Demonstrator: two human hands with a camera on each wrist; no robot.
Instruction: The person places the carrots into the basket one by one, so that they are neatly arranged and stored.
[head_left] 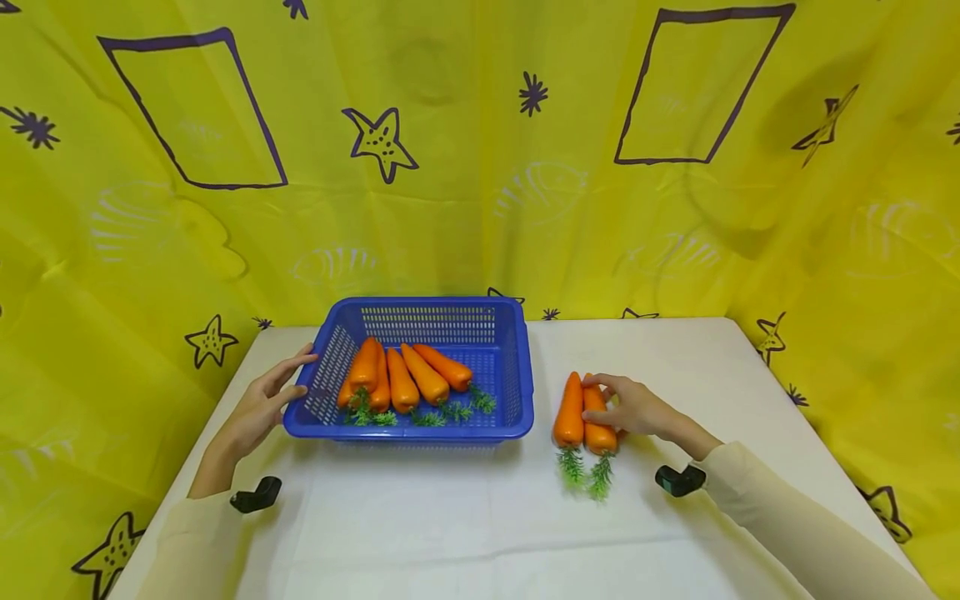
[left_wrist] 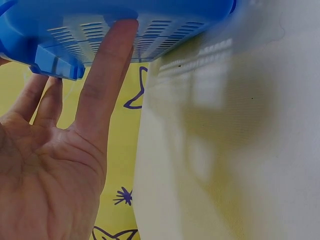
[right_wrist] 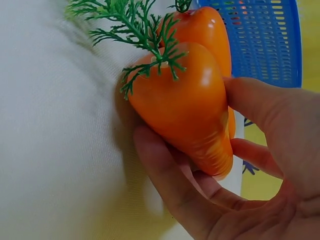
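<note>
A blue plastic basket (head_left: pixel 517 367) stands on the table with several orange toy carrots (head_left: pixel 402 382) inside, their green leafy tops toward its front. My left hand (head_left: pixel 258 412) is at the basket's left end. Its fairly straight fingers touch the rim and side; the left wrist view shows one finger (left_wrist: pixel 102 80) against the slotted wall. To the right of the basket, two carrots lie side by side. My right hand (head_left: pixel 633 407) grips the right one (right_wrist: pixel 175 100), fingers and thumb around its body. The other carrot (head_left: pixel 570 412) lies just left of it.
A white cloth (head_left: pixel 420 525) covers the table. Yellow curtains (head_left: pixel 450 225) with dark star drawings hang behind it and at both sides. The basket's back stands near the table's far edge. A small black device (head_left: pixel 680 480) is at the right wrist.
</note>
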